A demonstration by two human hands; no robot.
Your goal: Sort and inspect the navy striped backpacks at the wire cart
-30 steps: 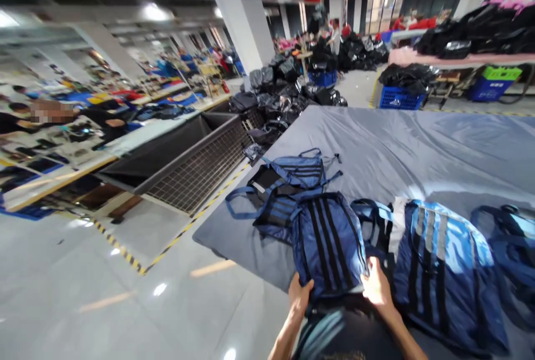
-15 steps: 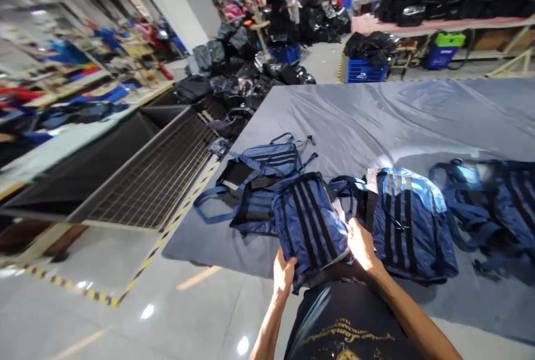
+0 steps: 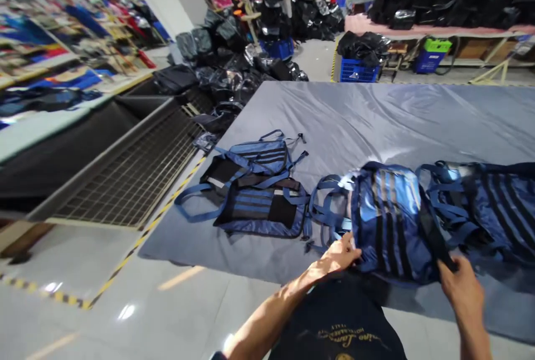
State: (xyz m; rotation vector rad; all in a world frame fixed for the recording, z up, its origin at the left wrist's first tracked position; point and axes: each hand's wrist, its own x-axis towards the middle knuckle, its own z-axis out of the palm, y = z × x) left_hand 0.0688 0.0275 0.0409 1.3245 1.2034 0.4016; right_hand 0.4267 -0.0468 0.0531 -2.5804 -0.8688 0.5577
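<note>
A blue backpack (image 3: 390,220) with black vertical stripes lies near the front edge of the grey-covered table (image 3: 326,115), between my hands. My left hand (image 3: 343,253) pinches its left lower edge. At the right lower corner, my right hand (image 3: 462,281) has its fingers closed on the dark side of the same backpack. Loose blue straps (image 3: 328,204) spread out to its left. Another blue striped backpack (image 3: 501,209) lies close by on the right, partly cut off by the frame.
Flat blue-and-black bags (image 3: 263,204) with straps lie at the table's left end. Beyond that edge stand a wire-mesh rack (image 3: 121,170) and heaped black bags (image 3: 234,70). A blue crate (image 3: 358,70) stands behind the table. People work in the background.
Both hands have moved right from the left backpack's spot to the place of the neighbouring backpack. The flat bag underneath is now uncovered. The view has shifted slightly right.
</note>
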